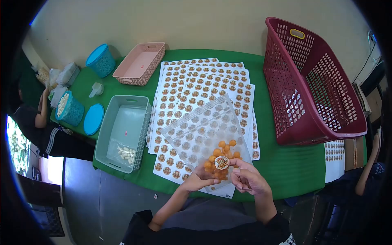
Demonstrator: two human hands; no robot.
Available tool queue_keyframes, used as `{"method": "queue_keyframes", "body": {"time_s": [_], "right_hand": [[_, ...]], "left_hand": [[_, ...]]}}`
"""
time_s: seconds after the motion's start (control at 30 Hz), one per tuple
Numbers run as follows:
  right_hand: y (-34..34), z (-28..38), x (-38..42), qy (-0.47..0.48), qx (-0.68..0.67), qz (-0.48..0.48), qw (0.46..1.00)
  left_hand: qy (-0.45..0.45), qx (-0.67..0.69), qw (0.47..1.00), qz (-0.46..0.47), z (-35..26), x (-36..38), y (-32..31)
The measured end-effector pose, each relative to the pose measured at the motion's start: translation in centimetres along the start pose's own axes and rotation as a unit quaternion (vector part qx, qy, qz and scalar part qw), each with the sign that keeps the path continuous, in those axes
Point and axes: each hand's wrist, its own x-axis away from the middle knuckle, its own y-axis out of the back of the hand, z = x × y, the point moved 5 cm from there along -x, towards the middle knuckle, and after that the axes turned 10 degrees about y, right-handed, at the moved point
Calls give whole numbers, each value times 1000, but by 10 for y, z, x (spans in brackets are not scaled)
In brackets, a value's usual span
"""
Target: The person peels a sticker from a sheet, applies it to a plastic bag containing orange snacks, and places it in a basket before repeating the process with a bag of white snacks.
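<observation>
A clear plastic bag (pixel 208 136) with several round orange pieces at its bottom lies tilted over the sticker sheets. My left hand (pixel 198 179) grips the bag's lower left edge, thumb on top. My right hand (pixel 250 177) is at the bag's lower right, fingers curled, with a finger and thumb at the edge of a round printed sticker (pixel 221 162). The sticker lies over the orange pieces. Overlapping white sheets (pixel 169 85) of round brown stickers spread beneath the bag.
A green basket (pixel 122 104) holding a small bag of white pieces (pixel 127 154), a pink basket (pixel 141 61), blue tubs (pixel 101 61) and a blue lid (pixel 94 119) stand left. A tall maroon basket (pixel 302 118) stands right. Other people are at both sides.
</observation>
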Motion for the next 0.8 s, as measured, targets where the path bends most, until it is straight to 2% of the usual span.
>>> {"method": "queue_keyframes", "body": {"time_s": [0.2,0.3,0.37,0.47,0.57,0.6,0.67,0.7,0.73,0.77,0.8], "right_hand": [[3,-1,1,-1,-27,-8,1000],[7,-3,2,-7,-33,-10,999],[9,-6,2,-13,-29,-13,999],[14,-15,1,-24,-20,-29,999],[18,-21,1,-33,-2,-29,999],[14,-16,0,-30,9,-35,999],[8,-17,-1,-26,19,-42,999],[11,-13,0,54,140,-96,984],[14,-5,3,134,258,-147,946],[15,-4,3,134,258,-148,946],[18,8,5,183,423,-171,871]], "left_hand": [[27,-20,999,-4,-3,0,-4],[2,-20,1000,-14,6,-3,6],[-40,-202,978,-8,9,-4,15],[-22,-215,975,-59,-8,-2,16],[-49,-275,960,-33,-15,-3,23],[0,-166,985,-36,-9,-4,25],[-2,-121,991,-53,-11,0,21],[-4,-76,995,-70,-16,2,17],[30,-44,996,-66,-10,2,23],[30,-44,996,-65,-12,3,22],[82,8,994,-78,-9,5,22]]}}
